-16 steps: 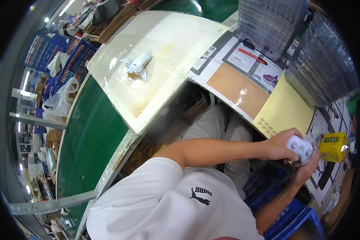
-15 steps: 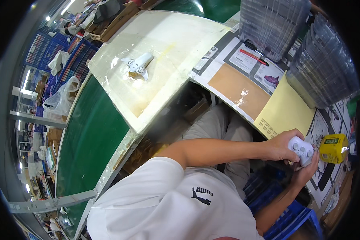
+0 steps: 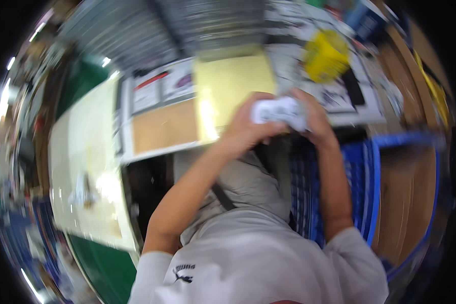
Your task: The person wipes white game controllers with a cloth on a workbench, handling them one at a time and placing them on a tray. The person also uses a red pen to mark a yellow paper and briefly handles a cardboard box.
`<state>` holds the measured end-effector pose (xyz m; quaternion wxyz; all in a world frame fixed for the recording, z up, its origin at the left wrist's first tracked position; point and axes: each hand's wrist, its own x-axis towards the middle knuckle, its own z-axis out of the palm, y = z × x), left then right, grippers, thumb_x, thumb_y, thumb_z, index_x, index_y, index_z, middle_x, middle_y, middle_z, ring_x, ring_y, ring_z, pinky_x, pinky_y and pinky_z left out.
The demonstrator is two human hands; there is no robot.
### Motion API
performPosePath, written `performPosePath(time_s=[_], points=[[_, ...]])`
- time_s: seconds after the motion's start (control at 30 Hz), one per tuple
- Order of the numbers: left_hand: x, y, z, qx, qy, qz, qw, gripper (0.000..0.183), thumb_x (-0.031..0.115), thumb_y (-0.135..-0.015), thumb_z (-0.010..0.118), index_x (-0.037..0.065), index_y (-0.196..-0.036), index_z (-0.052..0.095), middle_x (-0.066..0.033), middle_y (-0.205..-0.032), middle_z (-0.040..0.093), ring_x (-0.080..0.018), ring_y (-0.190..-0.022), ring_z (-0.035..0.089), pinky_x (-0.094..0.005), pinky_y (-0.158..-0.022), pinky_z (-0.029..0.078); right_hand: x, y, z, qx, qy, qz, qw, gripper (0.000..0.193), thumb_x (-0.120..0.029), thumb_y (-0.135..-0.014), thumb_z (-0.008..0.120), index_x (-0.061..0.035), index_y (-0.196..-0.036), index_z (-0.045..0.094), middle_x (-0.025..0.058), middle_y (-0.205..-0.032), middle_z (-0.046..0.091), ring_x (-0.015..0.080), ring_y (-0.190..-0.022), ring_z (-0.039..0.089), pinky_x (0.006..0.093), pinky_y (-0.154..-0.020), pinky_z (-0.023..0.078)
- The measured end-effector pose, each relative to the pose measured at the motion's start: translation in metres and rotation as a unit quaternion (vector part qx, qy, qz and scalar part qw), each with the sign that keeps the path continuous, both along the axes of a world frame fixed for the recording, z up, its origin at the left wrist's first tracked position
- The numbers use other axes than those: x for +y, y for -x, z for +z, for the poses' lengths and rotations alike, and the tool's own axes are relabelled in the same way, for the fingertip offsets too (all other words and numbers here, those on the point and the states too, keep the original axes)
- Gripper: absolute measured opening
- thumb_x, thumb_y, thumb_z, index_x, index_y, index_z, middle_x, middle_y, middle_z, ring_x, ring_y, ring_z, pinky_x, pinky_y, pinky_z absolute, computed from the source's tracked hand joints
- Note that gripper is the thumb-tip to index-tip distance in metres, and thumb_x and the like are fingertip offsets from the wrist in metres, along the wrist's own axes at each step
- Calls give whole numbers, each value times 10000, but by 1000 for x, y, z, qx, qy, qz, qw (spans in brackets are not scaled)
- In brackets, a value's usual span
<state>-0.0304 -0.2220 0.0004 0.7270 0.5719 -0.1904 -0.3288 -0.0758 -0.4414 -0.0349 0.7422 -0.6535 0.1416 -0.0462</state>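
A white game controller [image 3: 279, 112] is held up between my two hands, over the front edge of the worktable. My left hand [image 3: 245, 124] grips its left side, the thumb lying along the lower edge. Around its right side my right hand [image 3: 313, 115] is closed. Small round parts on its face are smeared by motion. Behind the controller lies a yellow sheet [image 3: 233, 83], with a brown sheet [image 3: 164, 126] to its left. A yellow container [image 3: 327, 55] stands beyond my right hand.
Clear plastic trays [image 3: 121, 33] are stacked at the back. A red pen [image 3: 151, 79] lies left of the yellow sheet. On the cream board [image 3: 93, 152] sits a blurred white object [image 3: 82, 191]. A blue crate [image 3: 375, 187] with cardboard inside stands at my right.
The view has swung right, bringing the controller toward the middle and the blue crate into fuller view. Both hands still hold the controller.
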Motion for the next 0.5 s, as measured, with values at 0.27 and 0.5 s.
performPosePath(time_s=[0.27,0.5], points=[[-24,-8,-2,151,96,117,977,453,138,-971,758,22,-1345,530,-84,-1081,693,-167,-833,714,-341,-771,663,35,20,19,-218,184,-75,956,428,-317,-1121,456,13,-1378,549,166,-1121,694,243,-1004,675,350,-898,511],[-30,-8,-12,204,132,104,964,284,199,-1010,716,18,-1213,632,-70,-1007,722,-158,-852,726,-315,-766,666,34,19,16,-173,134,-134,967,308,-253,-1119,460,0,-1201,615,141,-977,671,189,-894,642,318,-796,492]])
